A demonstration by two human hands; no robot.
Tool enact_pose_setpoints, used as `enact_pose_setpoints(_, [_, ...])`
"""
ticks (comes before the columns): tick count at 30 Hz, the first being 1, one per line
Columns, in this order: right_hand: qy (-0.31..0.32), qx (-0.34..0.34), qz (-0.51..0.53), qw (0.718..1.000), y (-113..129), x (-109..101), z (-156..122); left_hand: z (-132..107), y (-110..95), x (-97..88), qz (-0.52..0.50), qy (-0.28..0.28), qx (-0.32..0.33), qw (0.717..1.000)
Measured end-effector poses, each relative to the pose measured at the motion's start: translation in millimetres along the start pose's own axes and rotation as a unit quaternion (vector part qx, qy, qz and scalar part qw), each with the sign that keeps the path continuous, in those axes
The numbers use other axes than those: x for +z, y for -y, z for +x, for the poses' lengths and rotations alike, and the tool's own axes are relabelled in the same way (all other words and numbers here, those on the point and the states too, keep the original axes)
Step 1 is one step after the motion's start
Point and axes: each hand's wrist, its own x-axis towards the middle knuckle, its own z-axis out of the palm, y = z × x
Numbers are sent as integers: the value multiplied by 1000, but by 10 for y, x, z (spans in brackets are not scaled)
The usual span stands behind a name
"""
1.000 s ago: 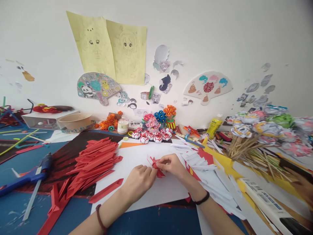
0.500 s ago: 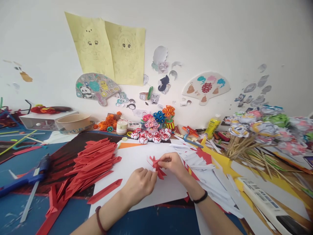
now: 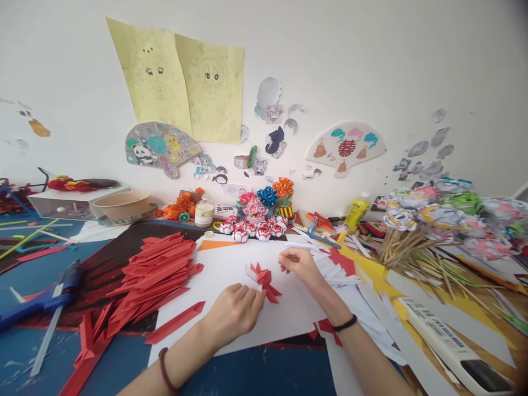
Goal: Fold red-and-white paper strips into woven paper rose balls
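A small red and white folded paper piece (image 3: 263,279) lies on a white sheet (image 3: 231,264) in the middle of the table. My left hand (image 3: 234,311) has its fingers curled and pinches the near edge of that piece. My right hand (image 3: 300,264) hovers just right of the piece, fingers loosely curled, apart from it and over a pile of white and red paper strips (image 3: 335,263). A heap of folded red paper strips (image 3: 154,270) lies to the left.
A blue glue gun (image 3: 49,297) lies at the left. Small paper flowers (image 3: 256,228), a jar (image 3: 204,213), a yellow glue bottle (image 3: 358,212) and a bowl (image 3: 121,204) line the wall. Paper roses on sticks (image 3: 433,220) crowd the right.
My right hand has let go of the folded piece and moved right and away from it. My left hand keeps hold of the piece, which now rests on the white sheet.
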Motion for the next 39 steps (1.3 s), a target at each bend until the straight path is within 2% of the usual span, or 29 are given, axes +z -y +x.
enact_pose_setpoints(3, [116, 24, 24, 993, 55, -33, -23, -23, 33, 35, 6, 0, -18, 1000])
enact_pose_setpoints(6, [160, 19, 10, 987, 99, 29, -70, -26, 43, 47, 11, 3, -18, 1000])
enact_pose_setpoints(11, [154, 13, -28, 988, 106, 183, -113, 8, 11, 14, 21, 20, 16, 999])
enact_pose_setpoints(15, [108, -36, -84, 990, 94, 246, -124, 12, 10, 22, 28, 27, 35, 999])
enact_pose_setpoints(19, [63, -48, -116, 990, 69, 259, -121, 11, 13, 23, 49, 38, 47, 997])
enact_pose_setpoints(25, [93, -26, -72, 993, 52, 258, -120, 19, 0, 9, 62, 46, 58, 995])
enact_pose_setpoints(29, [85, 0, -42, 995, 40, 267, -121, 20, 9, 30, 57, 55, 56, 995])
enact_pose_setpoints(34, [86, -12, -31, 996, 2, 282, -122, 14, 14, 40, 60, 60, 56, 995])
enact_pose_setpoints(39, [126, 6, -6, 992, 37, 256, -121, 19, 12, 22, 55, 63, 62, 995])
